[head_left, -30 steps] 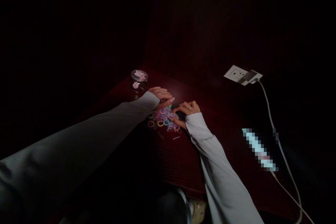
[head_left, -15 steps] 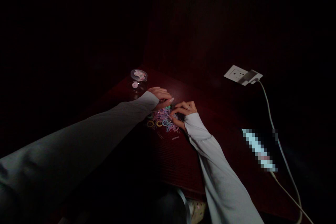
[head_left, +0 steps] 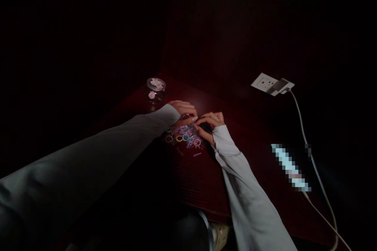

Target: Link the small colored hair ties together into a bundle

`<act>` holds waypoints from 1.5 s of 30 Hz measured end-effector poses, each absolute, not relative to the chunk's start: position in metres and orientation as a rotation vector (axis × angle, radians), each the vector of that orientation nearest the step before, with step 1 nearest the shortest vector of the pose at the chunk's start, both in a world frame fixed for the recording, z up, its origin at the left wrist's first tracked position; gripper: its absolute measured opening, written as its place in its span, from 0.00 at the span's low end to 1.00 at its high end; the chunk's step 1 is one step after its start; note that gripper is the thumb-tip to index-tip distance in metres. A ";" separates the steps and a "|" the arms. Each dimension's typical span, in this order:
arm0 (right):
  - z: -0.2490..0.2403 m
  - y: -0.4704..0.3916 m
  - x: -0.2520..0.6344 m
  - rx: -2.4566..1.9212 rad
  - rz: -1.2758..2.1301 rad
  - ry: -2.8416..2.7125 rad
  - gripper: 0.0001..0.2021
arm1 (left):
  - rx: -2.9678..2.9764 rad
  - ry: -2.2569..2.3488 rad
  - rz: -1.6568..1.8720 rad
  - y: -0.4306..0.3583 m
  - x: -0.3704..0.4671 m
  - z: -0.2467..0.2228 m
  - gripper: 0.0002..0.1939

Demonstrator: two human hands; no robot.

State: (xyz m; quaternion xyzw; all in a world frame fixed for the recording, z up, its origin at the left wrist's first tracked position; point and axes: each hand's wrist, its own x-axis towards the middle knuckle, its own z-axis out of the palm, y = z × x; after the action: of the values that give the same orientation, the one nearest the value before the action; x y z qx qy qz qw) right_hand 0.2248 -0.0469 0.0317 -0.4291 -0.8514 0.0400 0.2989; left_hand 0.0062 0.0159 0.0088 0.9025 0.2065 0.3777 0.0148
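A pile of small coloured rings and bands lies on the dark red table. Over its back left edge is my left hand, fingers bent and closed. From the right, my right hand reaches in with thumb and forefinger together, a ring on one finger. The fingertips of both hands meet above the pile; what they grip is too small and dim to name. Two small thin pieces lie in front of the pile.
A clear jar with a patterned lid stands behind my left hand. At the right are a wall socket with a plugged charger, a white cable and a pixelated bright device. The table's front edge is near my body.
My right hand has moved slightly right and up, off the pile. My left hand has shifted a little right and down, and the fingertips now meet.
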 end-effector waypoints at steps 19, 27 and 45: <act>0.025 -0.045 0.225 -1.189 0.168 -2.275 0.09 | 2.810 0.580 1.083 0.026 0.007 0.007 0.16; 0.025 -0.046 0.225 -1.248 0.131 -2.283 0.13 | 2.800 0.590 1.133 0.026 0.007 0.005 0.16; 0.024 -0.037 0.236 -1.230 0.013 -2.216 0.12 | 2.828 0.721 1.147 0.022 0.007 0.004 0.19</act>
State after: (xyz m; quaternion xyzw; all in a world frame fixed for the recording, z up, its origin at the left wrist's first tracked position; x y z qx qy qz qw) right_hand 0.2356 -0.0369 0.0238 -0.4632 -0.8344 0.0049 0.2988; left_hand 0.0073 0.0223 0.0037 0.9019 0.2300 0.3657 0.0029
